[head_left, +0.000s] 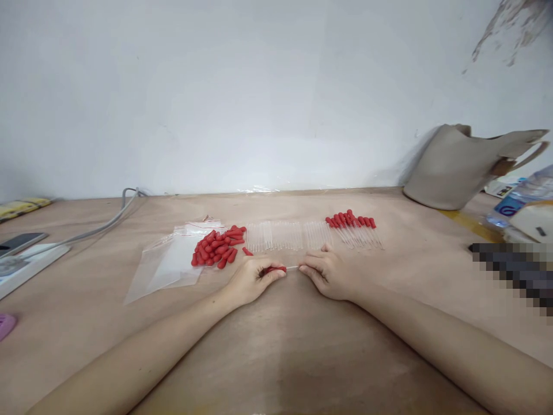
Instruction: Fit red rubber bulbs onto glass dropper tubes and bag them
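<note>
On and beside the clear plastic bags (161, 267) at our left lies a heap of red dropper bulbs (216, 248). We judge them light, soft and rubbery, best pinched near the open neck so they do not buckle; they look matt and bright, swollen at one end and narrower at the other. A loose bulb (247, 252) sits just behind our left hand (261, 278), which grips another red bulb (280, 270) low over the worktop (242, 357). From that bulb a slim tube (292, 268) bridges to our right; whether its tip sits inside the neck we cannot tell. Behind, a row of clear pipette tubes (283, 235) lies side by side, thin, glossy and nearly colourless. They are likely glass or stiff plastic, slick and perhaps fragile, so we would hold one close to the working end and avoid sideways force. Our right hand (327, 272) pinches the slim tube between thumb and fingers. Behind it and farther right, red-capped droppers (352, 221) lie close together, bulbs toward the wall (276, 104), clear stems toward us.
</note>
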`<state>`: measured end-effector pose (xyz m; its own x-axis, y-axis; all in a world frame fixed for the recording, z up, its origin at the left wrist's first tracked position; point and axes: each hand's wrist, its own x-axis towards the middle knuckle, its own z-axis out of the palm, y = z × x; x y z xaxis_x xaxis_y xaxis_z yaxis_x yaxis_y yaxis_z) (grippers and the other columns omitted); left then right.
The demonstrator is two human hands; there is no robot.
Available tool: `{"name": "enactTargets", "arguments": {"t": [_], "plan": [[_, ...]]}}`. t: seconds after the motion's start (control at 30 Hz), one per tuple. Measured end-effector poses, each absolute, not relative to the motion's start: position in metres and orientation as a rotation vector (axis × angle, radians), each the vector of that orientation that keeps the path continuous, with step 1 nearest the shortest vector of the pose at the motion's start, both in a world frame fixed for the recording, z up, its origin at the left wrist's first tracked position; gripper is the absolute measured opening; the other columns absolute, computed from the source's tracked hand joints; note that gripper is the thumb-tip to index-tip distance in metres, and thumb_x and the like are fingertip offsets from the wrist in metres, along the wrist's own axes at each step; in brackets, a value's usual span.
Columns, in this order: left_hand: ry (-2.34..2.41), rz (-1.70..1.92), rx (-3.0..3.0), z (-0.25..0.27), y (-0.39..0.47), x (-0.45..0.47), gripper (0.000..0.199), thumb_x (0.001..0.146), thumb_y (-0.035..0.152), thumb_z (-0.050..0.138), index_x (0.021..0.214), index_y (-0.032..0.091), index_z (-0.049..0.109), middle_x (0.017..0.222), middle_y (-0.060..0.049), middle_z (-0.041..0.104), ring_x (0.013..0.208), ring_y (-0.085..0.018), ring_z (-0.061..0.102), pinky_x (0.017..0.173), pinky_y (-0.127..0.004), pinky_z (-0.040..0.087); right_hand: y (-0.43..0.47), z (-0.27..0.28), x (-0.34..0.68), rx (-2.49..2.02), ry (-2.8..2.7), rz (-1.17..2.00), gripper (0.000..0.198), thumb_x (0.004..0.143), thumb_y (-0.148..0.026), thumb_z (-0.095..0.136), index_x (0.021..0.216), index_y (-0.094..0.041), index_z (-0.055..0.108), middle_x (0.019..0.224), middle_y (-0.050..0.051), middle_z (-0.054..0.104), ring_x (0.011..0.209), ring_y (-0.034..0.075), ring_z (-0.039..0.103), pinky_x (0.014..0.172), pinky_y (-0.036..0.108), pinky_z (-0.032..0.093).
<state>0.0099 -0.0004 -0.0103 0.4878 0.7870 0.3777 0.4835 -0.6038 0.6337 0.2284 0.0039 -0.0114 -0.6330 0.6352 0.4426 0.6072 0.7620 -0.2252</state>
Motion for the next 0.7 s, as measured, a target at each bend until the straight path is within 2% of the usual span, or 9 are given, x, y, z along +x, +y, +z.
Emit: {"name": "enactTargets", "arguments": {"t": [0.2,0.3,0.4,0.7], "plan": [[1.066,0.987,2.184,-0.0111,-0.0004,0.0107,0.016,0.080,0.025,0.057,0.089,0.015,0.067,0.082,-0.004,0.069,0.072,-0.014,0.062,0.064,-0.022,0.048,0.0067,-0.0120,0.2298,-0.941,-2.320,0.385,0.018,0.089,-0.025,0.041,0.094,-0.020,0.057,0.084,0.002,0.063,0.075,0.013,0.055,0.072,0.028,0.036],[1.058,1.001,2.178,-0.0107,-0.0015,0.0119,0.016,0.080,0.025,0.058,0.088,0.015,0.067,0.081,-0.004,0.069,0.071,-0.013,0.062,0.064,-0.022,0.048,0.0067,-0.0106,0.2287,-0.965,-2.278,0.441,0.015,0.087,-0.025,0.043,0.087,-0.019,0.057,0.079,0.001,0.063,0.070,0.013,0.055,0.073,0.029,0.038],[1.060,0.983,2.191,-0.0103,-0.0027,0.0123,0.016,0.080,0.026,0.057,0.087,0.015,0.067,0.080,-0.003,0.069,0.070,-0.013,0.062,0.062,-0.022,0.048,0.0069,-0.0078,0.2279,-0.934,-2.315,0.413,0.017,0.088,-0.022,0.043,0.082,-0.019,0.059,0.074,-0.001,0.064,0.065,0.011,0.055,0.078,0.031,0.034],[1.078,0.915,2.219,-0.0117,-0.0035,0.0112,0.018,0.082,0.028,0.055,0.086,0.016,0.067,0.080,-0.003,0.069,0.069,-0.013,0.061,0.062,-0.022,0.047,0.0084,-0.0062,0.2273,-0.886,-2.460,0.119,0.023,0.088,-0.019,0.039,0.076,-0.017,0.058,0.067,-0.001,0.063,0.056,0.010,0.049,0.067,0.029,0.027]]}}
